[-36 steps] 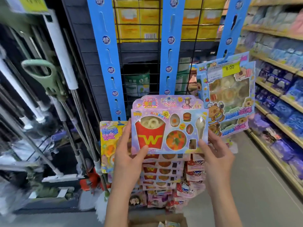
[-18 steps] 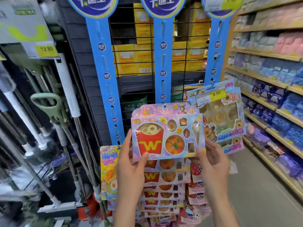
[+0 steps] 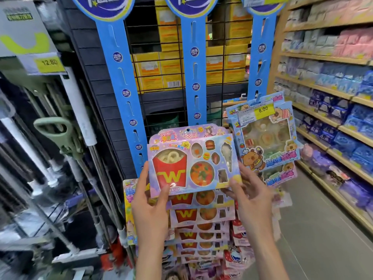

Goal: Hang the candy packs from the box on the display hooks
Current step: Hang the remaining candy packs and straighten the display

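Head view: both hands, left hand (image 3: 150, 207) and right hand (image 3: 251, 196), clamp a candy pack (image 3: 192, 162) before the middle blue strip (image 3: 195, 77), above hung packs (image 3: 201, 217).

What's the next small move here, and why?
Probably lift the pack slightly and push its top hole onto a free hook of the middle strip. Both hands, left and right, hold it in front of that strip, above the packs already hung.
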Tool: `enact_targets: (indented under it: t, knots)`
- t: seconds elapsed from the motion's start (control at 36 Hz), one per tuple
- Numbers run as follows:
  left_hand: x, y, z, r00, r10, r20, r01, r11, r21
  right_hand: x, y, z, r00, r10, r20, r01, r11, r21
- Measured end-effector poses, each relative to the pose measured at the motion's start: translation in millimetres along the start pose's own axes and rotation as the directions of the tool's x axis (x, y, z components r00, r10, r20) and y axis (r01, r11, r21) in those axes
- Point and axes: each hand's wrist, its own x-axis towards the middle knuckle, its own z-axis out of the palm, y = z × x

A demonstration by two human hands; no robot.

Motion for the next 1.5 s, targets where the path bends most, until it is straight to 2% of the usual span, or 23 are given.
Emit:
enact_targets:
  t: [0.31, 0.78, 1.19, 1.5]
  knots:
    - [-4, -2, 12, 1.0, -0.01, 0.015, 0.01, 1.0, 0.008, 2, 12, -3, 0.994, 0.089, -0.065, -0.085, 0.994, 0.068]
    - [8, -5, 23, 0.998, 0.048, 0.027, -0.048, 0.999, 0.01, 12, 16, -2, 0.993, 0.08, -0.088, -0.073, 0.994, 0.083]
    - [13, -19, 22, 0.997, -0.009, 0.076, 0.004, 0.998, 0.067, 20, 20, -10, 0.995, 0.073, -0.07, -0.068, 0.996, 0.063]
    - [2, -25, 24, 0.998, -0.017, 0.054, 0.013, 0.997, 0.079, 15, 24, -15, 0.996, 0.062, -0.06, -0.057, 0.995, 0.077]
